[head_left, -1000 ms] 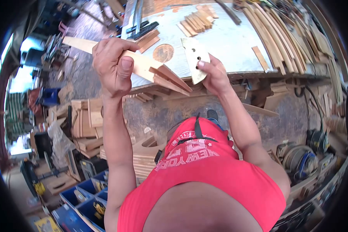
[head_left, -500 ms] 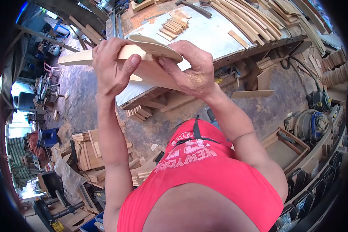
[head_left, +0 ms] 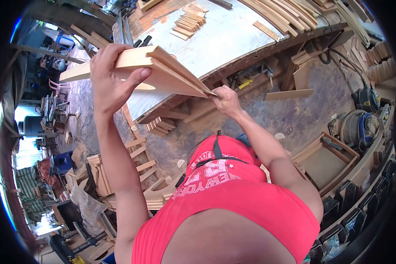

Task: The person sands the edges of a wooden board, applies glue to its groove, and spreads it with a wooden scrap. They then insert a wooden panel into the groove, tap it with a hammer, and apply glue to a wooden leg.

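A pale wooden piece with a grooved edge and an oval opening is held up in front of me, above the near side of the workbench. My left hand grips its left part, the thumb against the near face and the fingers over the top. At the piece's lower right end, my right hand is closed on a thin sheet-like thing pressed to the edge; only a sliver of it shows.
On the white workbench lie a row of small wood strips, long curved slats and a hammer handle. Below stand leaning boards. A vacuum and a wooden frame are at the right.
My right hand has moved down and right along the piece, away from my left hand. The flat curved sheet over the piece's end now shows only as a sliver. My left hand has shifted slightly left.
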A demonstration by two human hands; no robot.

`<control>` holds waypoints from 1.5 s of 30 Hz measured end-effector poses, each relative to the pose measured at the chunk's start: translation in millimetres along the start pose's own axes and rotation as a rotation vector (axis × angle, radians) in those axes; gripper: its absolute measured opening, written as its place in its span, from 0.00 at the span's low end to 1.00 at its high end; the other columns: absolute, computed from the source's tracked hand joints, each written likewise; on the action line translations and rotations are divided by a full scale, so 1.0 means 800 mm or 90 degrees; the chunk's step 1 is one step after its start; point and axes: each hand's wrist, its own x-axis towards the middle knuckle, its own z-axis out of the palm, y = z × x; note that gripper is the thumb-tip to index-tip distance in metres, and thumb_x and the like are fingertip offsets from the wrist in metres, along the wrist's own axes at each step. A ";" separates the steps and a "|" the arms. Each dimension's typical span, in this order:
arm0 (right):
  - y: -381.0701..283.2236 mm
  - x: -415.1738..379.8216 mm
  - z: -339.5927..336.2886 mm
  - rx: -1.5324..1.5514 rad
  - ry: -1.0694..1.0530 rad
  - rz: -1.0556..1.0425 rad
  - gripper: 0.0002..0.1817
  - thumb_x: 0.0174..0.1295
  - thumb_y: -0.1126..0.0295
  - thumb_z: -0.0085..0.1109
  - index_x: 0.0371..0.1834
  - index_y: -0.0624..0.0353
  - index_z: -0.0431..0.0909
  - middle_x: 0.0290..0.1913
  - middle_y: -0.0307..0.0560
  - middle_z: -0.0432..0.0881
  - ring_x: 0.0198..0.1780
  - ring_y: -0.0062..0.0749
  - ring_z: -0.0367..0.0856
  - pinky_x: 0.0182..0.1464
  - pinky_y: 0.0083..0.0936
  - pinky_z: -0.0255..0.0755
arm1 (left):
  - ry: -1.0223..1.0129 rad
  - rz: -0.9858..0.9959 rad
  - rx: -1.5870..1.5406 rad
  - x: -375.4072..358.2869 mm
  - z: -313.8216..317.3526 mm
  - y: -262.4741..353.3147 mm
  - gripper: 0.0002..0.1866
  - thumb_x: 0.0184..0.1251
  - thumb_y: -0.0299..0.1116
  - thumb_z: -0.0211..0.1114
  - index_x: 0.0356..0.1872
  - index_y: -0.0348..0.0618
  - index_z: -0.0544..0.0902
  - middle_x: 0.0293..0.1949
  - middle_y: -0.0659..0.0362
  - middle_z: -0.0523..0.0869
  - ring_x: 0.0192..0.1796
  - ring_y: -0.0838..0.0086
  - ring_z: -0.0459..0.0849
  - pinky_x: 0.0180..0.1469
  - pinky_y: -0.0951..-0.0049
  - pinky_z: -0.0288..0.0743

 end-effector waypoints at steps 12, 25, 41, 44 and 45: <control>-0.137 0.152 -0.038 0.184 0.168 -0.277 0.13 0.47 0.84 0.70 0.38 0.64 0.84 0.33 0.48 0.86 0.31 0.41 0.84 0.32 0.29 0.76 | -0.052 -0.054 -0.081 -0.001 0.000 -0.008 0.35 0.51 0.61 0.80 0.47 0.40 0.82 0.42 0.59 0.82 0.48 0.64 0.77 0.57 0.64 0.68; -0.036 0.052 -0.008 0.121 0.026 -0.062 0.11 0.46 0.77 0.67 0.34 0.61 0.80 0.33 0.50 0.82 0.36 0.48 0.82 0.38 0.40 0.75 | -0.071 -0.054 -0.085 0.001 -0.002 -0.015 0.38 0.52 0.65 0.79 0.48 0.39 0.81 0.43 0.58 0.80 0.49 0.65 0.76 0.56 0.64 0.68; 0.113 -0.101 0.018 -0.202 -0.170 0.108 0.06 0.56 0.70 0.64 0.36 0.57 0.82 0.36 0.48 0.82 0.43 0.47 0.82 0.47 0.41 0.75 | -0.042 -0.049 -0.076 -0.005 0.002 -0.020 0.39 0.51 0.66 0.79 0.47 0.39 0.82 0.44 0.59 0.81 0.49 0.66 0.76 0.56 0.65 0.68; 0.092 -0.125 0.005 -0.188 -0.125 0.190 0.06 0.55 0.71 0.65 0.35 0.57 0.82 0.36 0.48 0.82 0.43 0.47 0.82 0.46 0.41 0.75 | -0.035 -0.051 -0.072 -0.008 0.000 -0.020 0.40 0.49 0.66 0.79 0.47 0.38 0.82 0.45 0.58 0.81 0.50 0.66 0.76 0.56 0.65 0.68; 0.084 -0.119 -0.004 -0.155 -0.102 0.181 0.05 0.54 0.73 0.65 0.34 0.58 0.82 0.35 0.49 0.82 0.42 0.48 0.82 0.45 0.42 0.75 | -0.031 -0.052 -0.074 -0.009 0.001 -0.020 0.40 0.49 0.66 0.79 0.47 0.38 0.82 0.45 0.58 0.81 0.50 0.66 0.76 0.57 0.65 0.68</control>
